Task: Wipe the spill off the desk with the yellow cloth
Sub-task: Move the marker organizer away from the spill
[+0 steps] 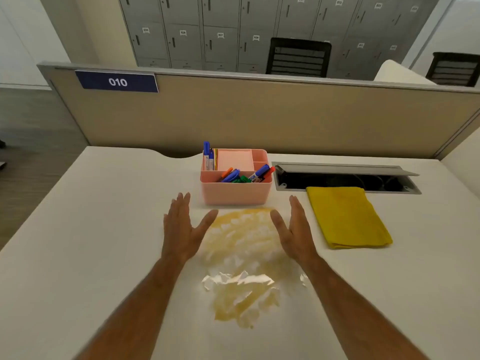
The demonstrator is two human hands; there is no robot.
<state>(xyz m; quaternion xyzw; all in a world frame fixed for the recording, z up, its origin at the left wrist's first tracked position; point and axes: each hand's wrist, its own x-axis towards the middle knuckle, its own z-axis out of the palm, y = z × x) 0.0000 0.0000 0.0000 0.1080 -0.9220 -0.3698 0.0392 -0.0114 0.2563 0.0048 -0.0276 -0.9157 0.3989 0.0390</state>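
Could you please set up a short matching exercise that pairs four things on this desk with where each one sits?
Things:
1. yellow cloth
2. pink organiser
3. spill
4. cable hatch

Places:
A. between the left hand and right hand
B. open, just behind the cloth
C. folded, to the right of the right hand
D. just behind the spill, holding markers

Pairs: 1-C, 2-D, 3-A, 4-B
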